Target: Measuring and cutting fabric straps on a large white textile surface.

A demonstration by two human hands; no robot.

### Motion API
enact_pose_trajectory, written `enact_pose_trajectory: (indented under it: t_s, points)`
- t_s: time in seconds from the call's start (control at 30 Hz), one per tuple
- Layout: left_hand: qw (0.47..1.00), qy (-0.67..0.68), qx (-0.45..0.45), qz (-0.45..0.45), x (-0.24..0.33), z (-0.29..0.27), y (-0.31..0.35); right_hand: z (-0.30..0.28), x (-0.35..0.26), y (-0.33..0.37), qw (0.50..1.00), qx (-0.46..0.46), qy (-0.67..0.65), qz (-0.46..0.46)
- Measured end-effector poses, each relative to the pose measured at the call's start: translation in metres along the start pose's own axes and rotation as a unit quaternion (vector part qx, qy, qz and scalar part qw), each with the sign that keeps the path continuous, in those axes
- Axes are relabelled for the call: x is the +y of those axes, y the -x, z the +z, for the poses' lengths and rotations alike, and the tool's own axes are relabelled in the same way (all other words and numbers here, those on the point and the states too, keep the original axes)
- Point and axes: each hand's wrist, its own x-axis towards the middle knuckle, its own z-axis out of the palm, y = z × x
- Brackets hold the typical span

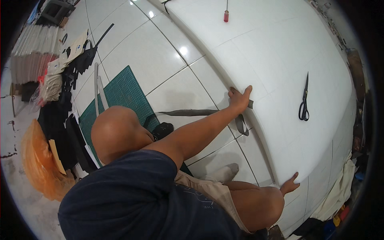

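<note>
A long white slab [256,52], foam-like, lies across the right side of the floor. At its near long edge is my left hand [240,100], fingers closed around a grey fabric strap [188,113] and pressed against the slab's side. One short strap end shows just right of the hand, and a loop hangs below the wrist. My right hand [290,185] grips the slab's lower corner, thumb on top and the other fingers mostly hidden underneath. Black-handled scissors [304,108] rest on the slab, and a red-handled screwdriver [226,16] lies farther up it.
A green cutting mat [124,92] lies on the tiles beside my left knee, with metal rulers [97,88] on it. Farther left are black fabric pieces [56,128], an orange plastic bag [40,160] and stacked clear-wrapped goods [36,52]. Cream cloth [334,196] lies beyond the slab's lower right.
</note>
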Motion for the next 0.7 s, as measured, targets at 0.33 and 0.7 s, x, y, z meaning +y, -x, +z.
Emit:
enact_pose_trajectory:
  t_s: [0.33,0.7]
  points:
    - [0.996,0.01,0.037,-0.086,0.03,0.012,0.021,0.002,0.004,-0.028,0.994,-0.088,0.066,0.029]
    - [0.997,-0.027,0.036,-0.055,0.023,0.005,-0.004,-0.004,0.029,-0.066,0.983,-0.15,0.088,0.056]
